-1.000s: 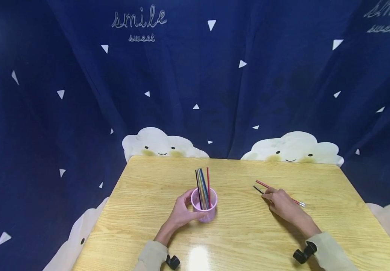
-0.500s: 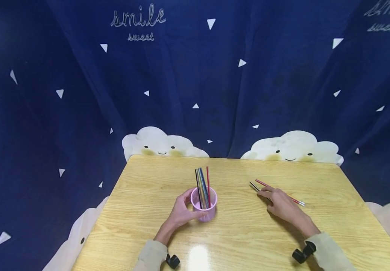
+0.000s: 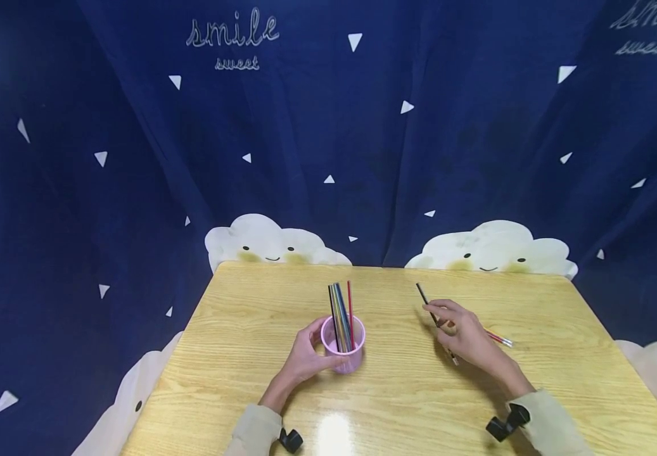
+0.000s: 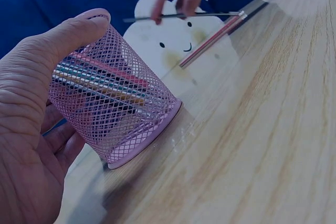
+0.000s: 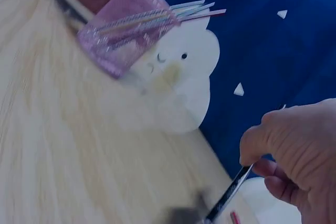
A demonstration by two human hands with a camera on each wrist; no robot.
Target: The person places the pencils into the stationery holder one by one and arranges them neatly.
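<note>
black pencil (image 3: 422, 293) swung up, angled off red pencil (image 3: 497, 338), nearer worktop (image 3: 248, 304) right edge | right grip (image 3: 467, 335): narrowed to pinch, pencil held | left grip (image 3: 310, 360): curled round pink cup (image 3: 355, 360), nearer left edge | pick-up seemingly made

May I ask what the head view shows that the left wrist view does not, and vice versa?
Only the head view: "smile sweet" lettering and beige sleeves.
Only the left wrist view: the mesh weave of the pink cup, clearly resolved.
Both: the left hand gripping that cup, pencils inside it, the right hand holding a dark pencil, and loose pencils on the table.
</note>
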